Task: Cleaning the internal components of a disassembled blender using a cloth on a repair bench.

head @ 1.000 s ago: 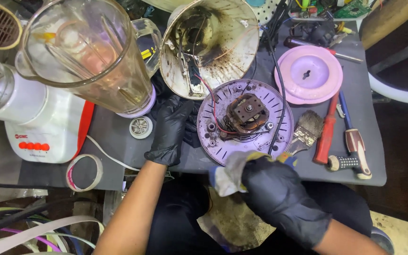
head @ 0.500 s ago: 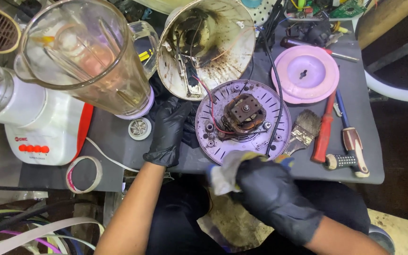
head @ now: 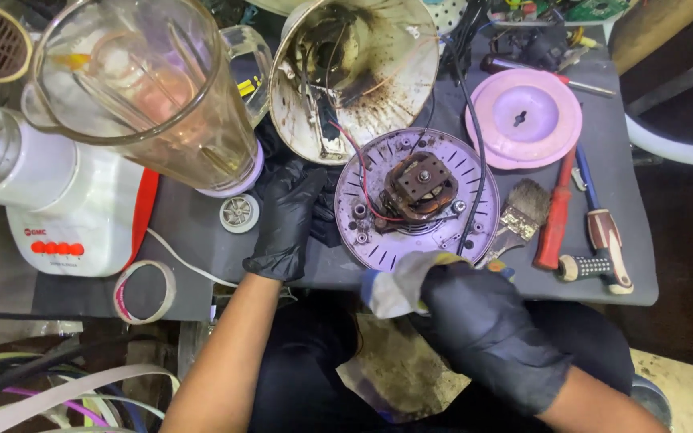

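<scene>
Lilac motor base sits just beyond my right hand, which grips a dirty rag mid-wipe, while my left hand steadies it flat; next comes careful rubbing around the rusty motor

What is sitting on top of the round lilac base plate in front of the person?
On the lilac base plate sits a rusty motor, with red and black wires crossing it. The right hand, holding a dirty rag, covers its near edge.

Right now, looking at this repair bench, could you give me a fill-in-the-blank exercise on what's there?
1. Both hands wear ____ gloves.
2. The right hand grips a dirty ____ at the edge of the round lilac motor base.
3. The left hand rests ____ of that base.
4. The red-handled screwdriver lies beside a worn ____.

Missing: black; cloth; left; paintbrush
</scene>
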